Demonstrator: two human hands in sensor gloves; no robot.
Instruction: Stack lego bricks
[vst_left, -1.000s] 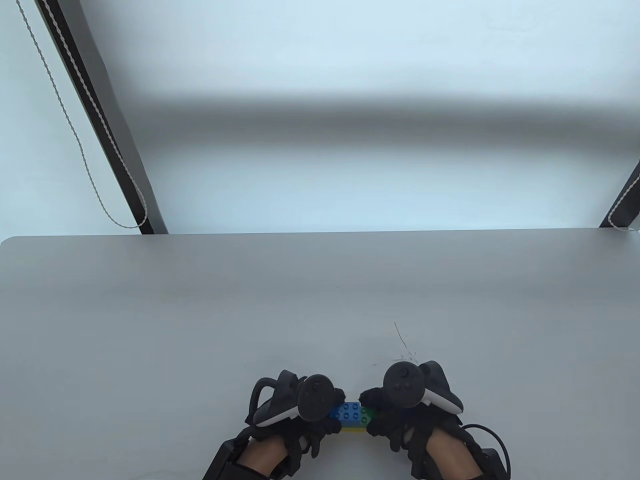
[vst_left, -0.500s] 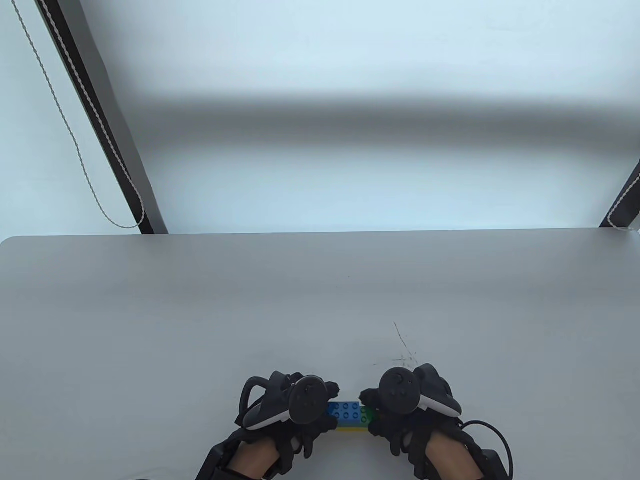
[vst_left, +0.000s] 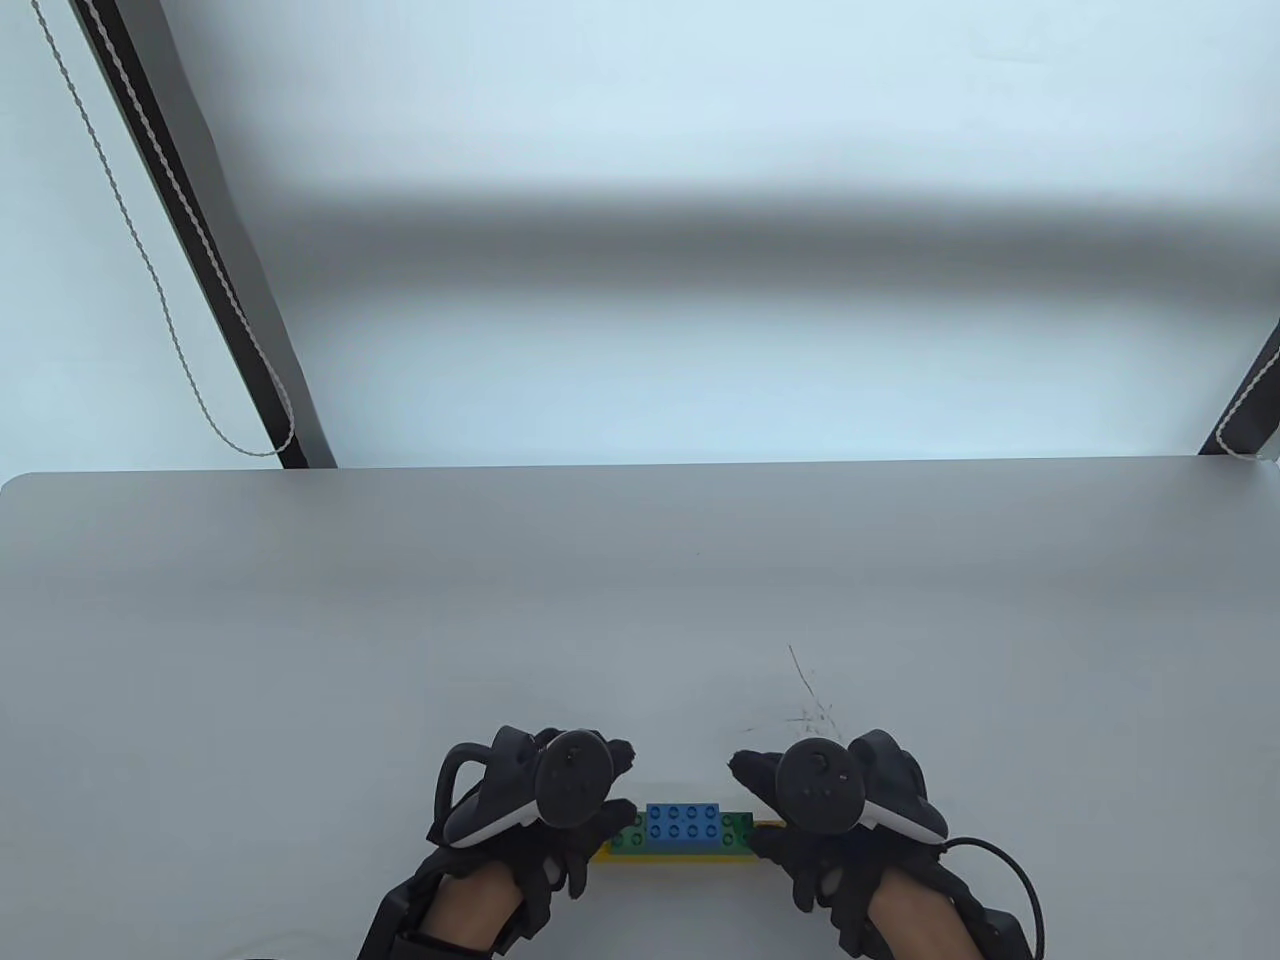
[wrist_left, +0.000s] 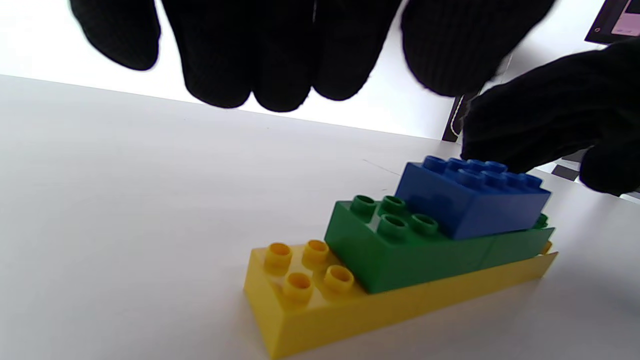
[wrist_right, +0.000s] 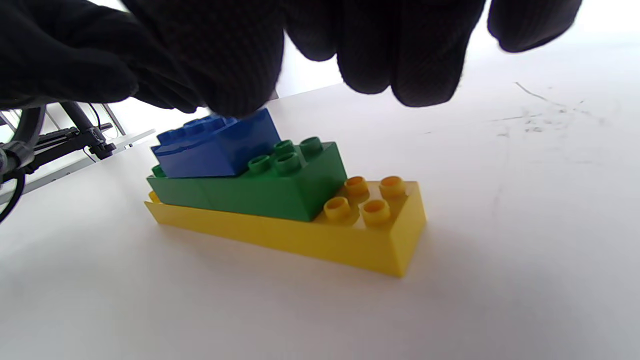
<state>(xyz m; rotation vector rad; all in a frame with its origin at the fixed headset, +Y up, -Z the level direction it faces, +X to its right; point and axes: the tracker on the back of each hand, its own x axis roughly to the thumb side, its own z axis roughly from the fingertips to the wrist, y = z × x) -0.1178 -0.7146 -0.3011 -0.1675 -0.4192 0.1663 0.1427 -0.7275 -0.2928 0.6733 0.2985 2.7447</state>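
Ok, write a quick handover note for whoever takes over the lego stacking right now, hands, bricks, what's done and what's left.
Left hand: open, off the bricks, at the stack's left end.
Right hand: open, at the right end, holding nothing.
Stack sits on the table near the front edge: yellow brick at the bottom, green brick on it, blue brick on top, stepped like a pyramid.
Done: all three visible bricks joined.
Left: no loose bricks in view; probably just withdraw.
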